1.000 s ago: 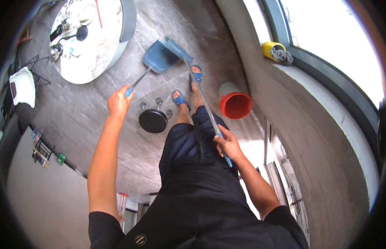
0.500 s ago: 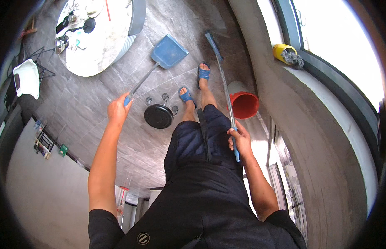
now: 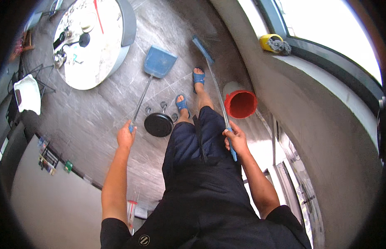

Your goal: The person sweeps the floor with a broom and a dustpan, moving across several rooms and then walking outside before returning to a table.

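Note:
My left hand [image 3: 126, 135] is closed round the blue grip of a long-handled dustpan [image 3: 160, 62]. Its blue pan rests on the grey tiled floor ahead of my feet. In my right hand [image 3: 236, 138] is the blue handle end of a broom [image 3: 218, 85], its grey pole slanting forward between my right foot and the red bucket. The broom's blue head [image 3: 202, 49] and dark bristles lie by the floor, right of the pan and apart from it. Any dirt near the bristles is too small to make out.
A low black round stool [image 3: 158, 125] on a metal base stands left of my legs. Right of the pole is a red-lined bucket [image 3: 241, 103]. A round marble-topped table [image 3: 95, 66] fills the far left. Along the right, a wall ledge carries a yellow container [image 3: 267, 42].
My left hand has come inward and slightly back, leaving the dustpan's handle more upright. The broom head has shifted left, toward the pan. The view has turned a little.

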`<state>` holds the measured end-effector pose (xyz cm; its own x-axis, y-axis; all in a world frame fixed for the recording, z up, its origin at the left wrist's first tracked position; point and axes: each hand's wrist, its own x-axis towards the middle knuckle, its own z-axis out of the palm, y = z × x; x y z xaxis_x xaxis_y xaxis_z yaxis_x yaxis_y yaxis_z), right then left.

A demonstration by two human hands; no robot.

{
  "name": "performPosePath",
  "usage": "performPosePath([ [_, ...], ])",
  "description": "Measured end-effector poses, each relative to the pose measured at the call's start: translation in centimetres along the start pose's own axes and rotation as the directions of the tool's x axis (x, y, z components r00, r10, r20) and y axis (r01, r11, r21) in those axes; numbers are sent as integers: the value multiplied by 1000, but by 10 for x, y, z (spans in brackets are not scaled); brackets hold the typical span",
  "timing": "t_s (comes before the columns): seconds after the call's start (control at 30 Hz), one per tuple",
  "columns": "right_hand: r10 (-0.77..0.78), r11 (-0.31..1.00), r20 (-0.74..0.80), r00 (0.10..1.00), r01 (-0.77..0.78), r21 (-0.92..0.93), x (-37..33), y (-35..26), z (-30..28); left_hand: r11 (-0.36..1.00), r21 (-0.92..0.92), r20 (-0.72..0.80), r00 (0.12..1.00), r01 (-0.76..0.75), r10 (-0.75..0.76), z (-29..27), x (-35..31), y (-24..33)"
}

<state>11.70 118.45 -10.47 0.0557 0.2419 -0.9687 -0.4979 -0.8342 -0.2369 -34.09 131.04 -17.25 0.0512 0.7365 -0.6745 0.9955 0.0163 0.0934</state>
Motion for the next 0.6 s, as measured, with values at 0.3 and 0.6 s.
performPosePath([
  [0.3,-153,986,-22,988,155,64,-57,93,-6,845,-526,-8,993,97,-119,13,-66,-14],
  [0.6,-199,975,-77,977,205,86,-87,251,-21,882,-468,52,998,64,-45,-77,-199,-16],
])
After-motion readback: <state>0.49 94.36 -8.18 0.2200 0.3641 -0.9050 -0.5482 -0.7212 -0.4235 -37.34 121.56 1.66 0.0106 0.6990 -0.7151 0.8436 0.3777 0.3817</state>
